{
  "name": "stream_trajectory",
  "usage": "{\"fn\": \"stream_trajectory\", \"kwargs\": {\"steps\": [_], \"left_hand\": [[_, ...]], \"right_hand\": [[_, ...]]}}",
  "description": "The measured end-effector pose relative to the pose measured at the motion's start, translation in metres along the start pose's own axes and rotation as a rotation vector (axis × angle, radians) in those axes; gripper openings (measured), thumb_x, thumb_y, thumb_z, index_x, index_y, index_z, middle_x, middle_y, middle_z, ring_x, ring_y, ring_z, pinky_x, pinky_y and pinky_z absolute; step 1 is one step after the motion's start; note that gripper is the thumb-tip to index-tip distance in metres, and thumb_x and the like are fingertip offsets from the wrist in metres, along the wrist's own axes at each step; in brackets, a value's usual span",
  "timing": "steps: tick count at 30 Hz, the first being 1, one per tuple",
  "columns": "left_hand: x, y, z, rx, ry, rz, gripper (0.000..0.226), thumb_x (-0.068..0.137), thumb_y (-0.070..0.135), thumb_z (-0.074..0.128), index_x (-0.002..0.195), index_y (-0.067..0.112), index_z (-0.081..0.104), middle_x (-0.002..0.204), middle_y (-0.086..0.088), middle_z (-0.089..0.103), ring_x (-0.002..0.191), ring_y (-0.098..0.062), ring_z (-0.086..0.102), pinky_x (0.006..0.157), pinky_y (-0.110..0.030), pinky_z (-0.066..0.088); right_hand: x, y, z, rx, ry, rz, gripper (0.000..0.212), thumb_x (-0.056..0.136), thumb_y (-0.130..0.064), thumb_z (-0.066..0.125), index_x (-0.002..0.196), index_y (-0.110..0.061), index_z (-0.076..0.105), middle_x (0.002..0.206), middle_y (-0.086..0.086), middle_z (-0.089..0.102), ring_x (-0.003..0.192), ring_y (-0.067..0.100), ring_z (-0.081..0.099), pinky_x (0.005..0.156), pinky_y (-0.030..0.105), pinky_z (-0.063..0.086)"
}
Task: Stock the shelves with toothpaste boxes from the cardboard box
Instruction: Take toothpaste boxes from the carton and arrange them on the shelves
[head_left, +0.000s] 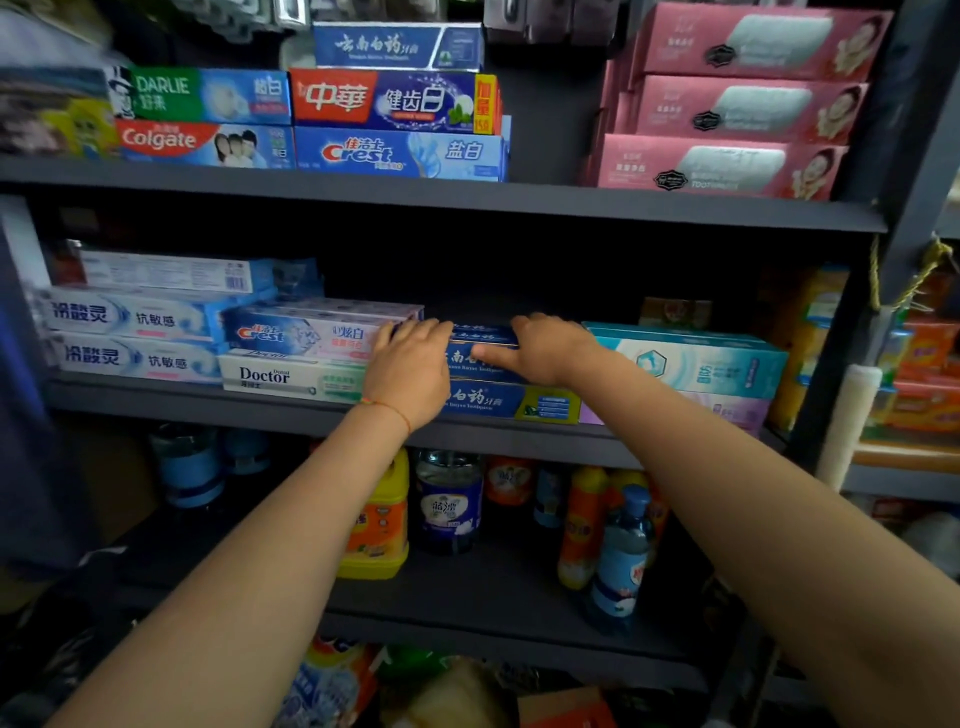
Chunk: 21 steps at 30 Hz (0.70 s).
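A blue toothpaste box (480, 356) with white Chinese lettering lies on top of a matching blue box (511, 402) in the middle of the dark middle shelf (208, 402). My left hand (408, 371) grips its left end, fingers curled over the top edge. My right hand (548, 345) grips its right part, fingers over the top and thumb along the front face. The cardboard box is not in view.
Crest and Doctor boxes (296, 358) sit just left of the blue stack, teal boxes (691, 361) just right. The upper shelf holds Colgate, Crest (400, 153) and pink boxes (727, 166). Detergent bottles (449, 501) stand on the shelf below.
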<state>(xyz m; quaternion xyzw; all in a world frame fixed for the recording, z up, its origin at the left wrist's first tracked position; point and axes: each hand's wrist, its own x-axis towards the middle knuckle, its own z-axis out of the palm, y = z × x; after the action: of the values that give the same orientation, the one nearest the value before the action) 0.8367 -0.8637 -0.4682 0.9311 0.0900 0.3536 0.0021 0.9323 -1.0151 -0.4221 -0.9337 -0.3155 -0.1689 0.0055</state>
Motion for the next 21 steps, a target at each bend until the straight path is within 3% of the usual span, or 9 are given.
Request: {"fn": "stream_trajectory", "kwargs": {"steps": [11,15,18,21], "left_hand": [[-0.001,-0.001,0.0,0.024,-0.02,0.006,0.057,0.1,0.024,0.044,0.154,0.016,0.029,0.159,-0.005,0.032,0.148,-0.021,0.024,0.122,-0.039,0.008],[-0.004,-0.004,0.001,0.035,-0.059,0.032,0.075,0.094,0.053,0.052,0.154,0.018,0.025,0.159,-0.004,0.03,0.148,-0.021,0.022,0.121,-0.041,0.008],[-0.002,-0.005,0.003,0.065,-0.039,0.041,0.073,0.095,0.052,0.053,0.154,0.018,0.025,0.159,-0.003,0.031,0.148,-0.021,0.023,0.121,-0.041,0.008],[0.0,-0.004,0.003,0.067,-0.036,0.035,0.071,0.096,0.05,0.054,0.153,0.019,0.027,0.157,-0.003,0.033,0.147,-0.02,0.026,0.121,-0.042,0.009]], "right_hand": [[-0.004,-0.004,-0.001,-0.024,0.015,0.013,0.089,0.084,-0.082,0.026,0.138,-0.014,0.046,0.132,0.013,0.054,0.119,0.03,0.053,0.096,0.042,0.045],[-0.007,0.001,-0.005,-0.003,-0.042,-0.025,0.098,0.074,-0.083,0.049,0.144,-0.014,0.04,0.136,0.011,0.05,0.122,0.029,0.051,0.101,0.044,0.045],[-0.009,0.006,-0.004,-0.047,-0.049,-0.063,0.1,0.071,-0.07,0.07,0.146,-0.015,0.034,0.139,0.01,0.048,0.125,0.029,0.049,0.103,0.043,0.044],[-0.008,0.008,-0.003,-0.055,-0.038,-0.077,0.095,0.071,-0.059,0.076,0.144,-0.014,0.036,0.138,0.011,0.05,0.125,0.03,0.05,0.101,0.042,0.045]]}}
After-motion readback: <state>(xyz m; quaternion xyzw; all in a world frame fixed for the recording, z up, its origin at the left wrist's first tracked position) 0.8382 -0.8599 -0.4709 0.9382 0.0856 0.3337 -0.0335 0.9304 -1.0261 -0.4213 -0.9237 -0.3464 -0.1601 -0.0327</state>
